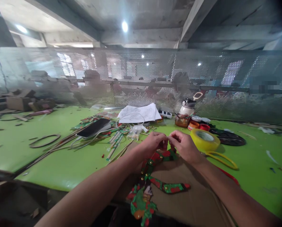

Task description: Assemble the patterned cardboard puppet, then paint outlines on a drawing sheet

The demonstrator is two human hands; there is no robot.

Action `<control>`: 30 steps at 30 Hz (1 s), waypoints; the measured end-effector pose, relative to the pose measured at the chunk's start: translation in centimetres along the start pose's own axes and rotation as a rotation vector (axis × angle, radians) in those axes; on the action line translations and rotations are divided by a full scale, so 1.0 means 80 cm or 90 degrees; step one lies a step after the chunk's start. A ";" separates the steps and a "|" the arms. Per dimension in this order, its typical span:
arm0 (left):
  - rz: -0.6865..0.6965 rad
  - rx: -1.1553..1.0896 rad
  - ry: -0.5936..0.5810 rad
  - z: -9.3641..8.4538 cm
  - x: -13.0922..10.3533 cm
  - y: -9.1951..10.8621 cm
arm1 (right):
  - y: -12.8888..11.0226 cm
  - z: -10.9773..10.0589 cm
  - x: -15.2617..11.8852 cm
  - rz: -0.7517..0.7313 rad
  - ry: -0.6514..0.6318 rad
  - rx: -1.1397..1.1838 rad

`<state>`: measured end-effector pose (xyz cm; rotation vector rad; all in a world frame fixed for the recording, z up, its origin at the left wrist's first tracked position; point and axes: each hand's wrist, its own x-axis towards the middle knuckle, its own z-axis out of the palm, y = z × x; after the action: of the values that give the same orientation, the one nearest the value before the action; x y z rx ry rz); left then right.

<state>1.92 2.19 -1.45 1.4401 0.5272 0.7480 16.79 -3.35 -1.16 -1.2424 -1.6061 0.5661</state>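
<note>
A red and green patterned figure [151, 163] with small gold studs lies on a brown cardboard sheet [185, 201], its jointed strips spread out. My left hand [155, 142] is closed at the top of the figure, thumb and fingers pinched together. Close against it, my right hand [182, 145] is also pinched, its fingertips nearly meeting the left ones. Whatever lies between the fingertips is too small to make out. The figure's upper strip passes just below both hands.
Right of my hands are a yellow tape roll [204, 140], yellow-handled scissors [222, 160], and small paint pots [193, 125] by a bottle [187, 107]. To the left lie a phone [93, 128], a cable and patterned strips. White paper [138, 113] rests behind, before a mesh screen [141, 78].
</note>
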 end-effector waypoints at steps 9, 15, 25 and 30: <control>-0.073 -0.094 -0.002 -0.006 0.007 -0.007 | 0.007 0.001 0.003 0.095 -0.034 0.149; 0.019 0.030 -0.008 -0.007 0.007 -0.007 | 0.001 -0.004 0.004 0.157 -0.061 0.235; -0.119 -0.163 -0.034 -0.002 0.008 0.000 | -0.003 -0.009 0.002 -0.011 -0.080 0.091; -0.088 -0.142 -0.027 -0.001 0.007 -0.001 | -0.003 -0.004 0.002 0.031 -0.086 0.188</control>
<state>2.24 2.65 -1.47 1.1977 0.4895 0.6430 17.00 -3.33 -0.77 -1.0424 -1.5392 0.9008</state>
